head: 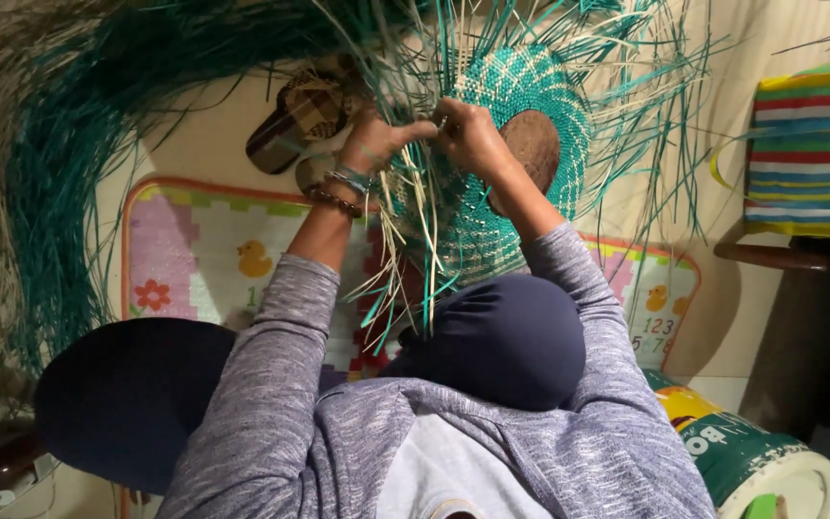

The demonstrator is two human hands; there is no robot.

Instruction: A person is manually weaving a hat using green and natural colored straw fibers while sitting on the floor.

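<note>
The round woven disc of teal and pale straw strips (521, 96) sits upright over the person's raised right knee, near the top centre of the view. Loose, unwoven strips radiate from its rim in all directions, and a bunch of pale and teal strips (415, 259) hangs down from its lower left edge toward the lap.

The left hand (372, 142) is closed in a narrow pinch on strips at the left edge of the disc, thumb extended toward the right hand. Its wrist carries a teal cord band and a dark bead bracelet (336, 200).

The right hand (473, 135) is curled over the same edge, fingers folded tight on the strips; which strip it grips cannot be told. The two hands nearly touch at the thumbs.

A brown, rounded, rough-surfaced object (533, 146) lies against the face of the disc, just beside the right wrist.

A large sheaf of long teal and tan straw (45, 192) curves along the left side of the view. A pair of brown checked sandals (305, 113) lies on the floor beyond the left hand. A child's play mat with duck and flower pictures (194, 259) lies under the legs. A striped multicoloured woven bag (814, 149) rests on a dark wooden seat at right. A green and white cylindrical can (770, 461) lies on its side at lower right.
</note>
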